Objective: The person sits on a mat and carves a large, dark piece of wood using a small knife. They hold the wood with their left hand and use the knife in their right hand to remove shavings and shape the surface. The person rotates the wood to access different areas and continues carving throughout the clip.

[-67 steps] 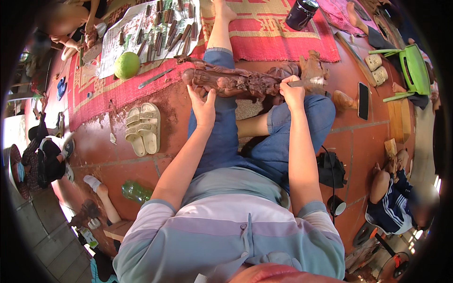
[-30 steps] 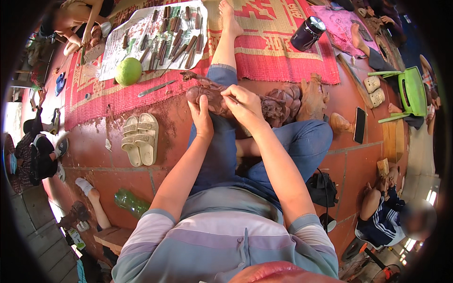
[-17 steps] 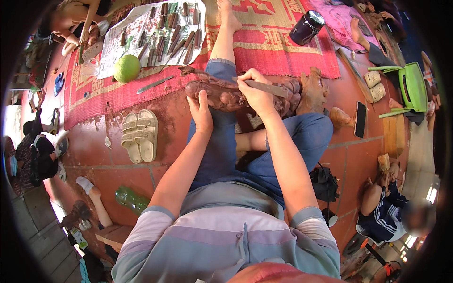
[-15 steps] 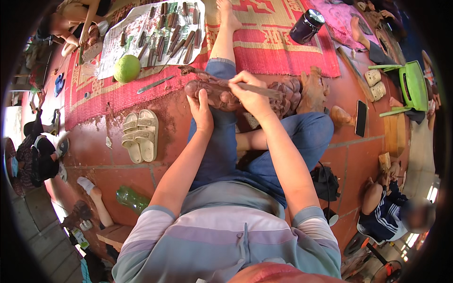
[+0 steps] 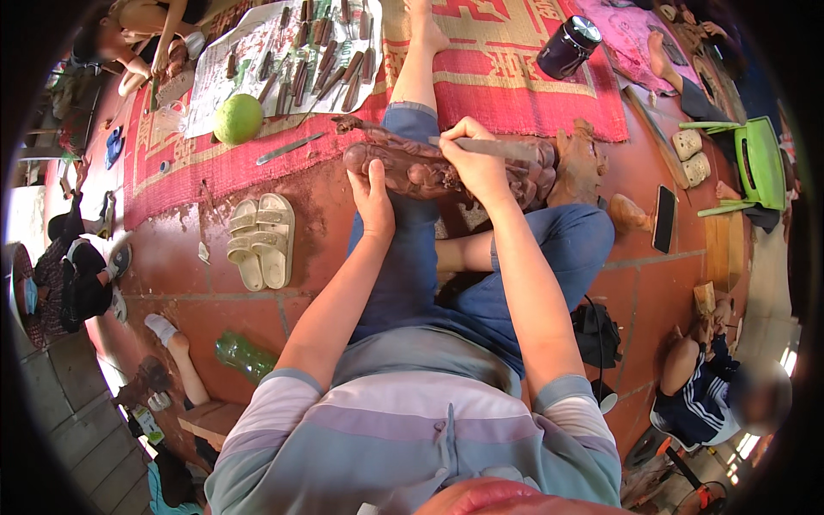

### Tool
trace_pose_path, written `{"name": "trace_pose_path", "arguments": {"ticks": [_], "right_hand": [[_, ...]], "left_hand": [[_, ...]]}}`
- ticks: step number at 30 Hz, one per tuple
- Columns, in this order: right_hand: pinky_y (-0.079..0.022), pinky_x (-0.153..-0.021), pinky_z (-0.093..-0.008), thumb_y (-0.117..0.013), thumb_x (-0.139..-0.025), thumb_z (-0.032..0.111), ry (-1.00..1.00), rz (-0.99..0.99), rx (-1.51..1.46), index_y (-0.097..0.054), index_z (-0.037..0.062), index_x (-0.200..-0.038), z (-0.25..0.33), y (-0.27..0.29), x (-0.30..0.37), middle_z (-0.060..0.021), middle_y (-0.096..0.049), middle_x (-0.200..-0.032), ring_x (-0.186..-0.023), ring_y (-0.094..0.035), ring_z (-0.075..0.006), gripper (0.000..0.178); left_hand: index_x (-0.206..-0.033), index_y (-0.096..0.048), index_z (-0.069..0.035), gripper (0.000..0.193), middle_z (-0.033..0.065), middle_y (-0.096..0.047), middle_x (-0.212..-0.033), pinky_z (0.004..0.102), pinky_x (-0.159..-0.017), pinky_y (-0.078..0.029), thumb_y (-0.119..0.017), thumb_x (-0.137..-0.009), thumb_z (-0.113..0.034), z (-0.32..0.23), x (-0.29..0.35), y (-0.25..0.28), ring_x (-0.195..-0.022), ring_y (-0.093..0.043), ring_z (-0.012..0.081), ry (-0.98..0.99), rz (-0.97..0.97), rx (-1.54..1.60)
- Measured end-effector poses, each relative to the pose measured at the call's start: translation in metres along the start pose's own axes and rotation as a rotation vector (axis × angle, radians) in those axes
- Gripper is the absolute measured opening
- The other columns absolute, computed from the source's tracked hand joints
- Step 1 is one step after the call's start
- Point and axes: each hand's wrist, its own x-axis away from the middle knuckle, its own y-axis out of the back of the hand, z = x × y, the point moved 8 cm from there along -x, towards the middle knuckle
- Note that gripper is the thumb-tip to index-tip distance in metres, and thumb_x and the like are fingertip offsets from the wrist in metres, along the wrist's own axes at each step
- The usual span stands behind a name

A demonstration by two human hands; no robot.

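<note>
A person is sitting on a red tile floor (image 5: 669,283), legs in blue jeans, with a dark wooden carving (image 5: 429,167) lying across the lap just above the middle of the frame. The left hand (image 5: 374,199) is gripping the carving's left end from below, fingers curled up around it and thumb pressing on top, so it is closed on the wood. The right hand (image 5: 475,161) is resting on the carving's upper middle, fingers wrapped tightly around a chisel (image 5: 493,148) whose metal blade is pointing right along the top of the carving. To the right of the carving, a second, paler carving (image 5: 582,163) is standing on the floor. A red woven mat (image 5: 506,77) is spreading across the upper part of the frame, and the person's bare foot is reaching onto it. In the upper left, a white sheet is holding a spread of tools (image 5: 318,51), with a green fruit (image 5: 238,118) just below them and one loose chisel lying to its right. A dark mug (image 5: 568,45) is standing on the mat at upper right. A pair of beige sandals (image 5: 262,240) is lying at the left of centre, and a green bottle (image 5: 245,356) is lying lower left. A black phone (image 5: 663,219) is lying at the right, near a green stool (image 5: 760,159). Other people are sitting at the upper left, left edge and lower right.
</note>
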Motion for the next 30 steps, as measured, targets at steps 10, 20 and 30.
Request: {"name": "trace_pose_path", "arguments": {"ticks": [10, 20, 30], "right_hand": [[-0.048, -0.062, -0.0259, -0.064, -0.078, 0.007, 0.010, -0.013, -0.052, -0.062, 0.0018, -0.079, 0.016, -0.012, 0.012, -0.0067, -0.064, -0.071, -0.065, -0.061, -0.0118, 0.006], [-0.046, -0.068, -0.0233, -0.065, -0.079, 0.006, -0.139, 0.076, -0.002, -0.061, 0.0014, -0.082, 0.012, -0.025, 0.013, -0.0022, -0.062, -0.076, -0.073, -0.057, -0.0082, 0.006], [-0.045, -0.066, -0.0238, -0.067, -0.076, 0.006, -0.178, -0.004, -0.048, -0.063, 0.0017, -0.080, -0.011, -0.001, 0.001, -0.0029, -0.063, -0.073, -0.071, -0.057, -0.0076, 0.007]], "left_hand": [[-0.129, -0.035, -0.002, 0.047, 0.0085, -0.046, -0.122, 0.0314, -0.099, -0.034, -0.054, -0.092, -0.023, -0.002, -0.001, 0.000, -0.113, -0.045, 0.0174, 0.031, -0.021, 0.087], [-0.132, -0.033, -0.003, 0.045, 0.0085, -0.044, -0.124, 0.0313, -0.100, -0.033, -0.048, -0.095, -0.024, 0.002, -0.003, 0.002, -0.114, -0.043, 0.0177, 0.018, 0.046, 0.054], [-0.131, -0.034, -0.003, 0.044, 0.0073, -0.044, -0.125, 0.0313, -0.100, -0.032, -0.049, -0.094, -0.022, 0.002, -0.001, 0.000, -0.115, -0.042, 0.0169, 0.035, -0.010, 0.053]]}}
